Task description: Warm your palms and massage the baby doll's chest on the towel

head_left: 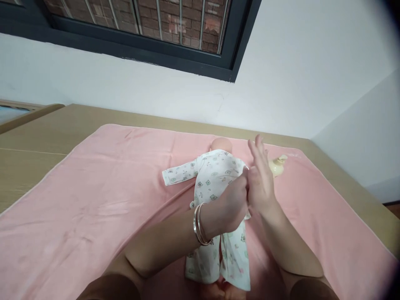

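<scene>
A baby doll (221,145) lies face up on a pink blanket (93,200), dressed in a white printed romper (212,175). My left hand (233,204), with bangles on the wrist, is curled over the doll's right side. Its fingers are closed on the romper's fabric near the sleeve. My right hand (261,179) stands beside it with the fingers stretched upward and apart, its thumb meeting my left hand. The doll's far arm is hidden behind my hands.
A small pale yellow object (277,164) lies on the blanket right of the doll. The blanket covers a beige surface (40,141) against a white wall with a dark-framed window (150,37) above.
</scene>
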Tool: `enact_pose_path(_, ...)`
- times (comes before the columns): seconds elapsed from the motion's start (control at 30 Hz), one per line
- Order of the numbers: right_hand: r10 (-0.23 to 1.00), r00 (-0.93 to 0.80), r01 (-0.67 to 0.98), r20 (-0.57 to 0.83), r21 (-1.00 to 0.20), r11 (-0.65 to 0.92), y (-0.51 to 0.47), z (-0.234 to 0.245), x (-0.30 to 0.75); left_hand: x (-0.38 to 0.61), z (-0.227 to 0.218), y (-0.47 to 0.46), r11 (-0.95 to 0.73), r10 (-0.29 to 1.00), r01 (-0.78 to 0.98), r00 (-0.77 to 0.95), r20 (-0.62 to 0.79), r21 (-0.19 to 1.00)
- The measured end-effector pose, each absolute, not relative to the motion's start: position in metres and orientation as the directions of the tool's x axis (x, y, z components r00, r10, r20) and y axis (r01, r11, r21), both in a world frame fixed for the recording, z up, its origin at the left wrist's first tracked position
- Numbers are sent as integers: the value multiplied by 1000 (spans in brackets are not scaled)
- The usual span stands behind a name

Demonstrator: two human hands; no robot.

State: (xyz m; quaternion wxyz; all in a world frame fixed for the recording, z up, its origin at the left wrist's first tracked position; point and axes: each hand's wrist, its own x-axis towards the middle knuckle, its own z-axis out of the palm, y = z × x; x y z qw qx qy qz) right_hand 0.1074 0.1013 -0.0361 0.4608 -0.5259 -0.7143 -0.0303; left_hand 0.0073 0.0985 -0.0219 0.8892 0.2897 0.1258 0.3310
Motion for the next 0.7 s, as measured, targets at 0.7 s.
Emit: enact_pose_path(0.7,780,-210,763,590,-400,508,77,-31,86,-21,2,89,587,700,-529,712,-56,613)
